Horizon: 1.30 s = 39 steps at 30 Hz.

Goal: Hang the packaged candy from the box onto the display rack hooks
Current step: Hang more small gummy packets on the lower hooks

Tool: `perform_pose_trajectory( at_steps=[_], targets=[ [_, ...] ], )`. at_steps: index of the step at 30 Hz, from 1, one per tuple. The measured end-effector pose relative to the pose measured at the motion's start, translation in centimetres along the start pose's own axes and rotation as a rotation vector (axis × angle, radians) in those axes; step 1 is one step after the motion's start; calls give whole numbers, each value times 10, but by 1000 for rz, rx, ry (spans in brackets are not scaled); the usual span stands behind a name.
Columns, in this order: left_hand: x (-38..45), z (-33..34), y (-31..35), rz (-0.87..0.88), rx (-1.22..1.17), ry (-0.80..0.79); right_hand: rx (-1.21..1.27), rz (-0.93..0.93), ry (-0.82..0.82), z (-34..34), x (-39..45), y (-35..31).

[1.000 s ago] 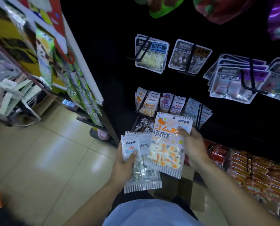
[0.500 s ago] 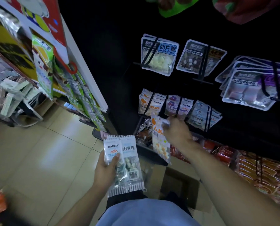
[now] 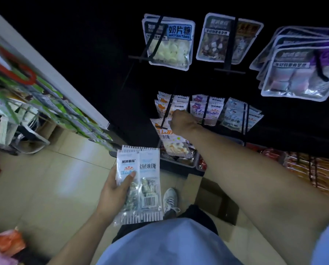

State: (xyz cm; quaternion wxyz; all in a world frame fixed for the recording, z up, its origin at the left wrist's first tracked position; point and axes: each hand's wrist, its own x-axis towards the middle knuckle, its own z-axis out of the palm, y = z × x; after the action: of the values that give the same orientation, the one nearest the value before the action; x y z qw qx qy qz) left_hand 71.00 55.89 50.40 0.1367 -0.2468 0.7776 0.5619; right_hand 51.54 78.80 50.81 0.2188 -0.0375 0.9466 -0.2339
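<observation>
Stock is partly hung: the rack point(image 3: 274, 119) carries several rows of packs on black hooks, and one orange pack point(image 3: 169, 138) is at the tip of the lower-left hook point(image 3: 164, 119), not yet seated as far as I can judge. The right hand point(image 3: 180, 122) pinches its top edge, fingers curled. The left hand point(image 3: 115, 190) holds a small stack of blue packs point(image 3: 140, 180), thumb pressed on the front, waiting their turn. The box point(image 3: 215, 201) sits on the floor below; its contents are hidden. The packs are flat, glossy, crinkly film pouches with serrated ends and clear windows; they should flex easily. The hooks are thin, stiff prongs.
</observation>
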Motion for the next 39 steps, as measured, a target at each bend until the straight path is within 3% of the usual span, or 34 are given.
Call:
perform_pose_trajectory(
  at_steps=[15, 30, 39],
  targets=[
    [10, 1, -4, -79, -74, 18, 157, 71, -20, 8, 4, -4],
    [15, 2, -2, -111, -89, 0, 100, 58, -64, 11, 15, 9],
    [15, 6, 5, -89, -63, -17, -6, 44, 75, 0, 36, 15]
  ],
)
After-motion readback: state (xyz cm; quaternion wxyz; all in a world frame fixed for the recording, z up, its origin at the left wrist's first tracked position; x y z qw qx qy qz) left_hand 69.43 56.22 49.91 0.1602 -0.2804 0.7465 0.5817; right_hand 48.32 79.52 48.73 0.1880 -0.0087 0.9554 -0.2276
